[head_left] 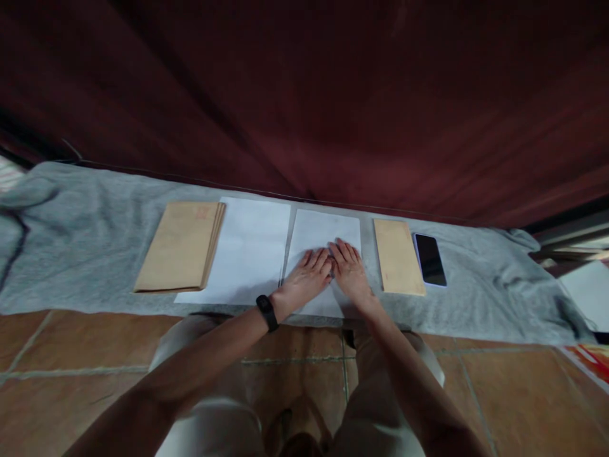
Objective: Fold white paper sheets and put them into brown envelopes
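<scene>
Together, both hands lie flat and spread on a white sheet of paper (323, 238) that rests on a grey cloth (76, 247) covering a low surface. Fingers of the left hand (307, 274) and right hand (351, 270) are stretched out, tips touching in the middle of the sheet, gripping nothing. A black band (267, 312) sits on the left wrist. Just left of the sheet lies a larger white paper (247, 254), and beyond it a stack of brown envelopes (181, 247) partly overlapping that paper. Right of the sheet lies 1 brown envelope (397, 257), close beside it a phone (430, 259) with a dark screen. Behind everything hangs a dark red curtain (333, 95), closing off the far edge. Bare cloth stretches out at both ends, and the tiled floor (71, 355) lies open at the near edge.
</scene>
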`<state>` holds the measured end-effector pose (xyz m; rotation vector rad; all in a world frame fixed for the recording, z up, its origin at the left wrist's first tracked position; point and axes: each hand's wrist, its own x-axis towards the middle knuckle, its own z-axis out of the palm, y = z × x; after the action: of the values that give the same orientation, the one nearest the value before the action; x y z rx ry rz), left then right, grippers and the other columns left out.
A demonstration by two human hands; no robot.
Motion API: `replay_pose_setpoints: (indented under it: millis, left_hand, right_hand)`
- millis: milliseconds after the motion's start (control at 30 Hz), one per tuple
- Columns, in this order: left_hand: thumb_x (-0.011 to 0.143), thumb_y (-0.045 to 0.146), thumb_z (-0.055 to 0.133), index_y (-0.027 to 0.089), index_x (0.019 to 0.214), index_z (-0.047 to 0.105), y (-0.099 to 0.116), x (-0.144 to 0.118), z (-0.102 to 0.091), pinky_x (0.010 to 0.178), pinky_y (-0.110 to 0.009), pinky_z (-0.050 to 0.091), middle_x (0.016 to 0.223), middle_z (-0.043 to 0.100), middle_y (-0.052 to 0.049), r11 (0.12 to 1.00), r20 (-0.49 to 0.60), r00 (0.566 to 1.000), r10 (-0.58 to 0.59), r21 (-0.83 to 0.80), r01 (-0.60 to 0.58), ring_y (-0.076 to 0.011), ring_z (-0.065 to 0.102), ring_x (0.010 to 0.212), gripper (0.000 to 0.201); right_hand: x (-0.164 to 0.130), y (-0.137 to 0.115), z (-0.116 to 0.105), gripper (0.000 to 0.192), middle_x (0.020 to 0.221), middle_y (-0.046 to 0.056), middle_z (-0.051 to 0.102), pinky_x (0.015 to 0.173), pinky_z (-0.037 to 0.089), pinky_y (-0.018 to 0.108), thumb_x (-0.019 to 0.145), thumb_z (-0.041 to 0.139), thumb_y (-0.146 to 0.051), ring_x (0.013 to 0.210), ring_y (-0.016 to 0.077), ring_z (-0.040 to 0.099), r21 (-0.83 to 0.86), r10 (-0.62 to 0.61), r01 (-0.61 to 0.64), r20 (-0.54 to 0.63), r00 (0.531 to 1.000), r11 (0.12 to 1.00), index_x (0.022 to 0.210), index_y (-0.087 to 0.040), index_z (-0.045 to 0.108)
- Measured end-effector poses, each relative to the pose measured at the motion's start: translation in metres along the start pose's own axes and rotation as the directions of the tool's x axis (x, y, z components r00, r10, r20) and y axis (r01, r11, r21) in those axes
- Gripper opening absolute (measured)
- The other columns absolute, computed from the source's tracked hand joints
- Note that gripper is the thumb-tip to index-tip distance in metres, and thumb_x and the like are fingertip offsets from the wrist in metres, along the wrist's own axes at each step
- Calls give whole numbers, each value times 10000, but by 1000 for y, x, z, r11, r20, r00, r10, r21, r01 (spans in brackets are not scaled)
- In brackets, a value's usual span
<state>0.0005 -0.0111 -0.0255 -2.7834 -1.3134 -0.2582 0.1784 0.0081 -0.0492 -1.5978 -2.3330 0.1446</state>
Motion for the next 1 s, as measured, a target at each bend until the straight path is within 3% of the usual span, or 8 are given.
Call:
replay_pose_setpoints:
  millis: [233,533,767,867,1000]
  left_hand:
    - [1063,409,371,91,1552,390,-5,0,7,1276,-495,216,1644,371,-170,996,33,999,-37,-78,39,-280,307,1545,584]
    - [1052,489,401,81,1559,377,-4,-7,9,1286,-521,167,1662,329,-172,992,47,999,-27,-120,32,-292,244,1567,651]
    - [1030,529,443,107,1548,400,-2,-12,16,1276,-552,183,1662,329,-174,989,0,1000,-31,-141,30,-308,253,1563,669]
    - [1024,524,457,101,1552,393,-2,-11,20,1270,-566,199,1644,360,-191,989,-27,999,-35,-143,31,-315,253,1563,680]
    - [1024,505,458,94,1529,428,0,-11,21,1254,-597,229,1594,435,-216,988,-51,998,-35,-153,27,-328,307,1541,652]
  right_hand:
    - [4,10,-5,507,1651,120,367,1223,282,527,1070,366,-352,1519,295,330,-23,45,-44,18,999,999,1549,-210,453]
    - [7,18,-4,506,1653,128,361,1235,261,506,1083,327,-346,1527,269,326,-38,56,-56,16,998,998,1549,-192,446]
    - [7,20,-10,510,1635,137,393,1244,275,506,1087,339,-362,1532,254,327,-52,98,-98,1,995,994,1543,-165,455]
    - [8,13,-13,512,1621,116,423,1260,277,488,1091,321,-368,1542,224,312,-1,59,-59,11,998,998,1536,-162,467]
    - [9,-3,-18,513,1624,96,419,1278,276,463,1096,299,-382,1536,203,327,96,-92,85,70,993,992,1519,-171,500]
